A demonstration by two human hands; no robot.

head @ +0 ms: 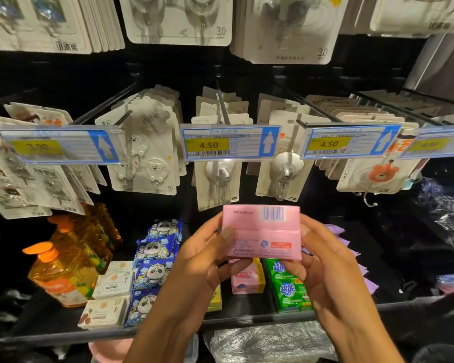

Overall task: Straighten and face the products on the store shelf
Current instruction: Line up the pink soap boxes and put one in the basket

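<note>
Pink pack (261,231) gripped by both ends, left hand (202,260) left, right hand (325,265) right. Held long axis left-right, barcode side showing, just over matching stack (247,280) on shelf (249,307).

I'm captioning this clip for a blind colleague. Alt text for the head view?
The left hand and right hand hold a pink box, barcode toward the camera, before a store shelf. A pink pack, green packs and blue packs sit below; carded hooks hang above.
</note>
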